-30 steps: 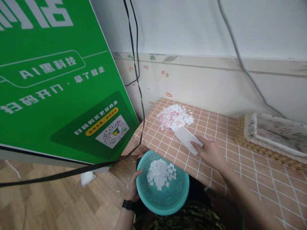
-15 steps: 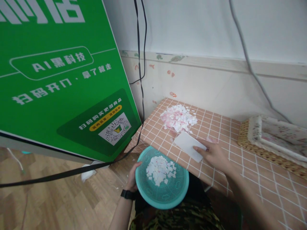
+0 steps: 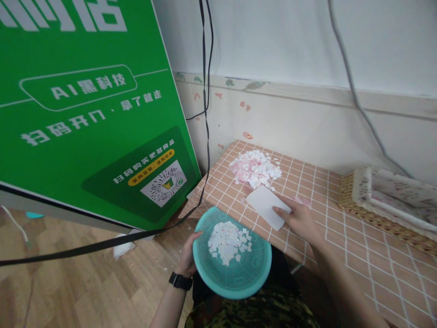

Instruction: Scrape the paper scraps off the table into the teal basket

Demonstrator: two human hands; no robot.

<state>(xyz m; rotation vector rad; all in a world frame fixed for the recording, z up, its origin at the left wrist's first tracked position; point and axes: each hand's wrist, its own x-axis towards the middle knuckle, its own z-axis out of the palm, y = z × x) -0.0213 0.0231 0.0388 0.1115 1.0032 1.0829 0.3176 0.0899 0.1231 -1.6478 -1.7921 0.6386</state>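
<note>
My left hand grips the left rim of a round teal plastic basket, held just below the table's front edge. Inside the basket lies a heap of small white paper pieces, a few with pink marks. Between the thumb and fingers of my right hand is a white card, tilted low over the table. Its far edge is close to a second pile of paper scraps, white with a pink patch on the left. Whether the card touches the tabletop I cannot tell.
A checked brown cloth covers the table. On its right stands a lined wicker basket against the wall. A green sign panel rises at left, and a black cable hangs before it, crossing the table's left corner.
My right hand and the card have shifted very slightly left. The teal basket stays almost where it was, and the whole view has moved a little.
</note>
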